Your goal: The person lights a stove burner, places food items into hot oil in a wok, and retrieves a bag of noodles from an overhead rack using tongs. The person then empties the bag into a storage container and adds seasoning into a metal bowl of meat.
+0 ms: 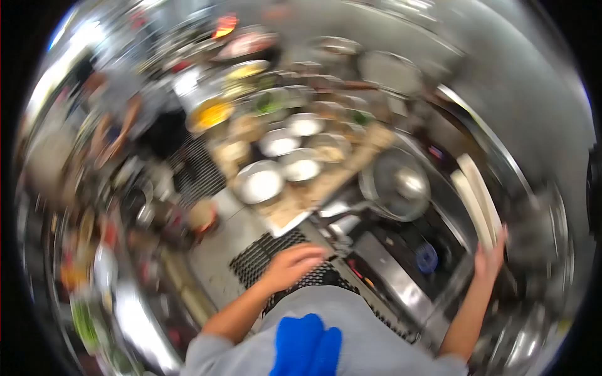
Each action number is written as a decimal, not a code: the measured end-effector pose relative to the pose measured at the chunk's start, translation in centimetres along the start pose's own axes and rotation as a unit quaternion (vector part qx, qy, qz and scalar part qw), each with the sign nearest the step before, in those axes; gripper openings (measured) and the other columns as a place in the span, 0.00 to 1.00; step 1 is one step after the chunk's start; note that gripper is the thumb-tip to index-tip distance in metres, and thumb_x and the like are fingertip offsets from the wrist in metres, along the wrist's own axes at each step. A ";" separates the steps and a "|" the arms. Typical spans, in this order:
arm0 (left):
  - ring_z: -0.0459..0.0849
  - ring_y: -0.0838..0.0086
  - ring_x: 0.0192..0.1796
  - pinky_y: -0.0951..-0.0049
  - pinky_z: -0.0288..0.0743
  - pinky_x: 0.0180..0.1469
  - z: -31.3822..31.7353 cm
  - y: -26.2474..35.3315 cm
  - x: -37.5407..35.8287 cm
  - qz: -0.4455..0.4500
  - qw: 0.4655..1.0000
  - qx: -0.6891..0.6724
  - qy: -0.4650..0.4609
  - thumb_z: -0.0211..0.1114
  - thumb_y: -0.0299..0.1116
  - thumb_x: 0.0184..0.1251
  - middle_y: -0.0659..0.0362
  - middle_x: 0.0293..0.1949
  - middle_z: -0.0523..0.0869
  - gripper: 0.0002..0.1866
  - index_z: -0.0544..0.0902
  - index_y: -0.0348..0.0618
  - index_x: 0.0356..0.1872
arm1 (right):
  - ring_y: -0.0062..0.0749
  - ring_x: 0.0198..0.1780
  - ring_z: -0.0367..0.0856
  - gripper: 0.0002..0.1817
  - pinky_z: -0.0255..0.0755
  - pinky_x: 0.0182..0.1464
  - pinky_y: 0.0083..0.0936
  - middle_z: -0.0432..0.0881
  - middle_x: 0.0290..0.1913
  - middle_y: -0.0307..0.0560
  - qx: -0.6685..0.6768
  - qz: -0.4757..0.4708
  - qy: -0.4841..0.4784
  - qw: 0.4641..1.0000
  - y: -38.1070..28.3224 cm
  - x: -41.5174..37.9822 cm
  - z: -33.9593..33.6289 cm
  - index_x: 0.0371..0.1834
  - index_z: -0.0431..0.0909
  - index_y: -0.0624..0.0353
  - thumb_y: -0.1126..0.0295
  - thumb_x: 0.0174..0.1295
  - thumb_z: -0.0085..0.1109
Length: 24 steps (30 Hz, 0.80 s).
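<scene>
Bowls (pixel 280 143) hold pale contents—perhaps sauces; right hand (pixel 490 255) clasps plates (pixel 478 197), left hand (pixel 293 263) spread.

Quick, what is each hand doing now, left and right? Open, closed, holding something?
Left hand: fingers curled, palm down near the stove edge; holding nothing visible.
Right hand: closed on stacked pale plates.

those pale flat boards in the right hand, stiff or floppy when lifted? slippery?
The boards probably stay stiff: they run straight from the right hand with no visible sag. They look thin and long, so likely light but apt to lever and swing. Held near one end only, the pair may slide apart; surface grip is too blurred to judge.
</scene>
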<state>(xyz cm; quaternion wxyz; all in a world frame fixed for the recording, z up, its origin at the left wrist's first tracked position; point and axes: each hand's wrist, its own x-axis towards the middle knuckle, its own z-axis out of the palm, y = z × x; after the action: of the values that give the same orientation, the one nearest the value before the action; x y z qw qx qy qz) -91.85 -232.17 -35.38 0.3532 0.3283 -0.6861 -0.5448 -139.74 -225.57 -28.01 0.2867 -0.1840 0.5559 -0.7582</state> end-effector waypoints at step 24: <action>0.82 0.69 0.31 0.70 0.75 0.37 3.5 -22.0 -18.7 -0.535 0.810 0.156 0.182 0.57 0.40 0.60 0.53 0.28 0.84 0.16 0.81 0.36 0.39 | 0.45 0.42 0.79 0.26 0.81 0.30 0.37 0.73 0.51 0.54 -0.315 0.047 0.151 0.936 -4.3 35.5 -1.2 0.52 0.70 0.64 0.52 0.63 0.48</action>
<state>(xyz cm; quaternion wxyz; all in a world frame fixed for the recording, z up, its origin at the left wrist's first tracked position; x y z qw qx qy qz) -83.37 -218.93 -59.87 0.0678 0.7872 -0.4007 -0.4639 -168.69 -246.44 -25.71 0.1623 -0.1216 0.8109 -0.5489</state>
